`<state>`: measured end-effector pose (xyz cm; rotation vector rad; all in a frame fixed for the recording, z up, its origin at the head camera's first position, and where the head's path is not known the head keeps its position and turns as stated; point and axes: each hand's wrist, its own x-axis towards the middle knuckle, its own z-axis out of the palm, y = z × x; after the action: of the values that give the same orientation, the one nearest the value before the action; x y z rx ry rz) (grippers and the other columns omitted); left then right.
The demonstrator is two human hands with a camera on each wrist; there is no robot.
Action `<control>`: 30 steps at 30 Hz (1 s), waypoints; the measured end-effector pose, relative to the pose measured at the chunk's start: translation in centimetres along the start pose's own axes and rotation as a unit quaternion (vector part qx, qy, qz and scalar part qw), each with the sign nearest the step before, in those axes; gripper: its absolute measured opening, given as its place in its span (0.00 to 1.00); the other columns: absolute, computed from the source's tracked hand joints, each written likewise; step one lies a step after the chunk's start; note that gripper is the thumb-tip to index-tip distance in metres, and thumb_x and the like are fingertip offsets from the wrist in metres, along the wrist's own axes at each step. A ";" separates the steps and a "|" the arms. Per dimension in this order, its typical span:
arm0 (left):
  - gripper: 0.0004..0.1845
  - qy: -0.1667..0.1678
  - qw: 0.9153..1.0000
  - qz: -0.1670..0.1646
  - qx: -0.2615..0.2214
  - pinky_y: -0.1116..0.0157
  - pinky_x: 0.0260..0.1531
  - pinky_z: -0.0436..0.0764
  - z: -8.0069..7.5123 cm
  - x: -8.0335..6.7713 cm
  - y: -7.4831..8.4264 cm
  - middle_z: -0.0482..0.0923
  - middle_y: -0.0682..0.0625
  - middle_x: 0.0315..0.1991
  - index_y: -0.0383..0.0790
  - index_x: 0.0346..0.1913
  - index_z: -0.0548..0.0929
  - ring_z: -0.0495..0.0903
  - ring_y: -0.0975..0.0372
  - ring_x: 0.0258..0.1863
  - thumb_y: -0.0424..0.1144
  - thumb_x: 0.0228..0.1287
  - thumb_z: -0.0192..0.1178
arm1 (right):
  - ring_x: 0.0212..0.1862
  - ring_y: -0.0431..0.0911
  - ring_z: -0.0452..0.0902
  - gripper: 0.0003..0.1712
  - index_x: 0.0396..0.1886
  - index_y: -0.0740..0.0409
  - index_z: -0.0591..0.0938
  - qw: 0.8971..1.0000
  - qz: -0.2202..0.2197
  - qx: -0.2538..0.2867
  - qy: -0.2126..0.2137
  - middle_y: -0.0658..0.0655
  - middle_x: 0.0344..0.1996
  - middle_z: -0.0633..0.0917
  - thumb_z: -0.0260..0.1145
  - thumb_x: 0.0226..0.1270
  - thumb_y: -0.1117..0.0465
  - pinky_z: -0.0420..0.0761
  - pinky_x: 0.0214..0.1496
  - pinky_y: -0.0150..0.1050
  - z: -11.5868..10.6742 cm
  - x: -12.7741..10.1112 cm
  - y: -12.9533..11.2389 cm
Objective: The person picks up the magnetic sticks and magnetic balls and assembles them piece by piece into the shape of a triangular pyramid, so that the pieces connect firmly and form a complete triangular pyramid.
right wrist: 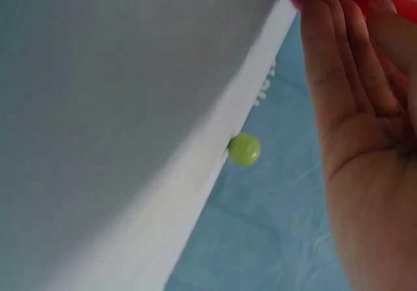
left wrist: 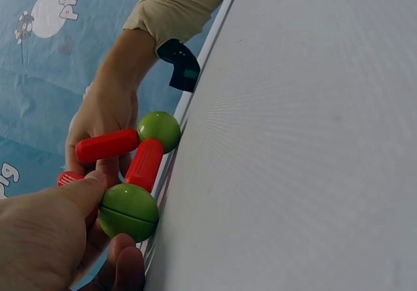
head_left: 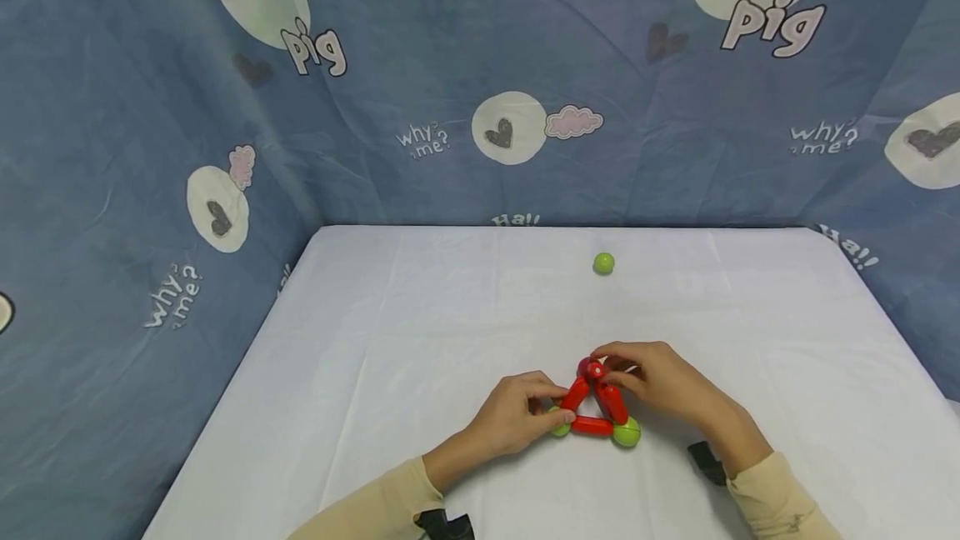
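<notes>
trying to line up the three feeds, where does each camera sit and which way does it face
Head: high, looking forward and down at the white cloth-covered table; both hands and beige sleeves show around the triangle of red plastic rods and green plastic balls.
Left wrist: low beside the left hand, looking across the triangle at the right hand.
Right wrist: behind the right hand's palm, tilted, facing the lone green plastic ball.
Shared: head and left wrist both see the triangle; head and right wrist both see the lone ball.
</notes>
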<state>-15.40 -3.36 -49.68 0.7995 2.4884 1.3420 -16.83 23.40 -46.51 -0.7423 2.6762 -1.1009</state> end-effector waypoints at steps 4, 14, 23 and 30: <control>0.15 0.003 1.000 0.002 0.000 0.76 0.30 0.78 0.0 0.0 -0.1 0.87 0.56 0.38 0.45 0.49 0.91 0.74 0.77 0.27 0.45 0.62 0.74 | 0.42 0.36 0.86 0.27 0.64 0.54 0.79 0.999 0.035 -0.006 0.023 0.44 0.39 0.89 0.72 0.66 0.64 0.86 0.51 0.38 -0.9 -0.3 0.6; 0.14 0.009 1.000 -0.007 -0.003 0.76 0.30 0.77 -0.2 -0.3 -0.2 0.87 0.57 0.38 0.45 0.49 0.91 0.74 0.77 0.26 0.45 0.62 0.74 | 0.49 0.50 0.88 0.32 0.71 0.58 0.73 0.987 0.114 -0.014 0.112 0.51 0.43 0.91 0.70 0.70 0.59 0.82 0.48 0.31 -3.2 -0.9 3.3; 0.14 0.012 1.000 -0.007 -0.011 0.76 0.29 0.77 -0.4 -0.4 -0.2 0.87 0.57 0.39 0.45 0.49 0.91 0.73 0.76 0.26 0.45 0.62 0.74 | 0.44 0.32 0.85 0.36 0.76 0.61 0.66 0.982 0.153 0.025 0.108 0.59 0.47 0.89 0.66 0.75 0.54 0.79 0.45 0.25 -4.7 -0.3 5.0; 0.14 0.001 1.000 -0.007 -0.011 0.77 0.29 0.76 -0.1 -0.3 -0.2 0.87 0.58 0.38 0.45 0.49 0.91 0.72 0.77 0.26 0.45 0.62 0.73 | 0.45 0.35 0.86 0.39 0.77 0.62 0.64 0.982 0.162 0.026 0.096 0.61 0.50 0.89 0.64 0.76 0.47 0.78 0.47 0.25 -5.4 1.1 5.8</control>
<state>-15.28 -3.71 -49.81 0.7735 2.4719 1.3649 -21.80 29.70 -46.60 -0.1864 2.7773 -1.1990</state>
